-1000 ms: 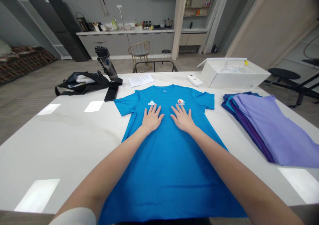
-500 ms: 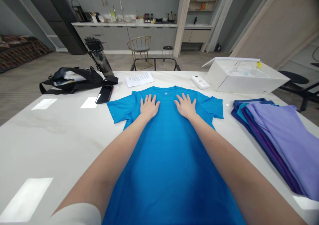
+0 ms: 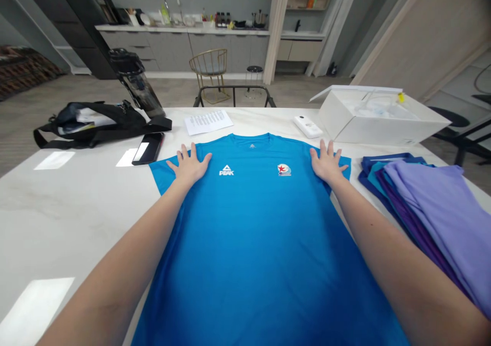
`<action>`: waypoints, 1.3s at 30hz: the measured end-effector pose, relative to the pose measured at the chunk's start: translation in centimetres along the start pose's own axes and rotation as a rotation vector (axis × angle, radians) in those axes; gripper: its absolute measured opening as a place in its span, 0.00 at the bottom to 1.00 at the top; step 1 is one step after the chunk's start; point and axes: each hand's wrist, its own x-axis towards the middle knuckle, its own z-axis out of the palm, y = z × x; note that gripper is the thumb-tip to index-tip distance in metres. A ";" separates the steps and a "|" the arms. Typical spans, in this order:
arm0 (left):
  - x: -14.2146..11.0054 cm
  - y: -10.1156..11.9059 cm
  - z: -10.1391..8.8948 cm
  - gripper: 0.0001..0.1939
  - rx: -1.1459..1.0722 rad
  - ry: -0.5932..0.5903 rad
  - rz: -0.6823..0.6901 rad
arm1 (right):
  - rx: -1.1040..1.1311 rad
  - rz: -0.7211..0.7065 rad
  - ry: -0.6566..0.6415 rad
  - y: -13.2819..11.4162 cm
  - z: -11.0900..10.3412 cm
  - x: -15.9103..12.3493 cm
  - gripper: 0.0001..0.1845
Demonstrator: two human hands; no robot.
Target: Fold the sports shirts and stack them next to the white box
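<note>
A blue T-shirt (image 3: 253,223) lies spread out front side up, its collar at the far side and its lower part running out of view toward me. A white PEAK print and a round red-and-white badge show on its chest. My left hand (image 3: 190,166) rests with spread fingers on the shirt where the left-side sleeve begins. On the opposite sleeve and shoulder, my right hand (image 3: 328,163) lies flat, fingers apart. Neither hand grips the cloth.
Folded clothes (image 3: 437,198) in purple and blue are stacked at right on the white table (image 3: 76,208). Behind them stands an open white box (image 3: 383,123), with a small white device (image 3: 308,127) beside it. A printed sheet (image 3: 208,122), phone (image 3: 148,148), black bag (image 3: 95,123) and bottle (image 3: 138,85) lie left.
Both hands have slid outward from the chest to the sleeves, left hand leftward and right hand rightward. The chest print and badge are now uncovered. The view has shifted slightly.
</note>
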 end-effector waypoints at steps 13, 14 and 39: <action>-0.1 0.8 -0.3 0.39 0.118 0.096 0.204 | -0.194 -0.195 0.046 -2.6 0.8 -0.1 0.42; -0.1 1.6 -0.2 0.37 0.140 0.109 0.296 | -0.199 -0.309 0.020 -3.7 1.1 -0.3 0.41; 5.7 9.9 3.0 0.38 0.021 -0.151 0.314 | -0.180 -0.405 -0.211 -12.5 5.7 4.6 0.45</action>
